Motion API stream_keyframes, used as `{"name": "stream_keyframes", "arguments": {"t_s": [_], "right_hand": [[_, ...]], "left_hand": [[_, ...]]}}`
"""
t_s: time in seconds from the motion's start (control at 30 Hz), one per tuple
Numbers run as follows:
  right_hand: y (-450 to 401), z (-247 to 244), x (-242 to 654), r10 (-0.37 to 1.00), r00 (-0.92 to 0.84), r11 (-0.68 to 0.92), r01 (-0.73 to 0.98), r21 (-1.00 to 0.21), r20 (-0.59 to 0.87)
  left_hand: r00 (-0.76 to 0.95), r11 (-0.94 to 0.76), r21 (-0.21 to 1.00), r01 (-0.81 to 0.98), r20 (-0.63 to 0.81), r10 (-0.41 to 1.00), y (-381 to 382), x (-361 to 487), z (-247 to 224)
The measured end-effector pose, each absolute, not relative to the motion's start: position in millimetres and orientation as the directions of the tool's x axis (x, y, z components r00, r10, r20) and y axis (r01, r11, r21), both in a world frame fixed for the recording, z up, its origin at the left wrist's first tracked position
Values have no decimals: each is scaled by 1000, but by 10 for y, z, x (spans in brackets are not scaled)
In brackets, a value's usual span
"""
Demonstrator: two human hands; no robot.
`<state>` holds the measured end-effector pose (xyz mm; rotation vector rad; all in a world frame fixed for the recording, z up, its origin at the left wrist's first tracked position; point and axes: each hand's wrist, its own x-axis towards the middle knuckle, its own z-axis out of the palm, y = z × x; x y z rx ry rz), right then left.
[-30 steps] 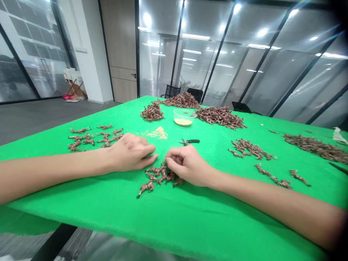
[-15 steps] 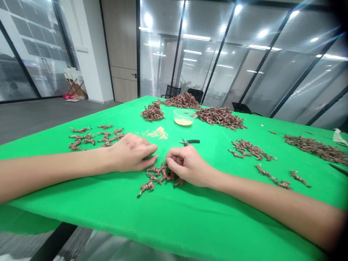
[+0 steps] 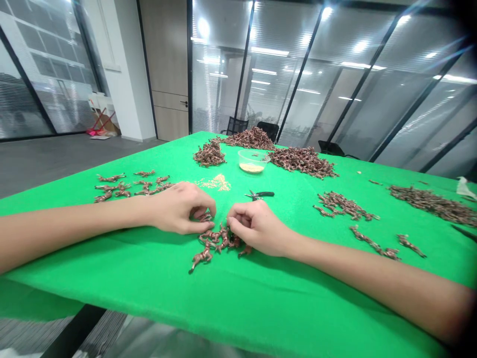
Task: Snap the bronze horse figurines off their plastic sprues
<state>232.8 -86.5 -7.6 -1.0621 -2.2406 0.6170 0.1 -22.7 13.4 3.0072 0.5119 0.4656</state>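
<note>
Several small copper-brown animal figurines with dark feet lie in a loose cluster between my hands on the green cloth. My left hand curls over the cluster's left side, thumb and fingers closed around one brown figurine, mostly covered by the fingers. At the cluster's right edge, my right hand is closed in a pinch, its fingertips hiding whatever they hold. More figurines show below its thumb. Just beyond my hands lie dark-handled pliers and a scatter of tiny gold-coloured pieces.
A clear plastic bowl holds more tiny gold pieces. Large figurine heaps stand at the back. Separate figurines lie at left, smaller groups at right. The green cloth covers the table to its near edge.
My left hand has shifted slightly left, its fingers curling more and its thumb drawing back, so a brown figurine shows between them. My right hand has hardly moved.
</note>
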Motion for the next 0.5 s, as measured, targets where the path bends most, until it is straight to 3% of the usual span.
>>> {"name": "stream_keyframes", "arguments": {"t_s": [0.23, 0.5], "right_hand": [[-862, -89, 2329, 800, -519, 579, 538, -612, 301], [-865, -90, 2331, 790, -522, 596, 532, -601, 322]], "left_hand": [[887, -877, 394, 277, 246, 390, -190, -26, 160], [849, -781, 560, 276, 240, 471, -191, -9, 120]]}}
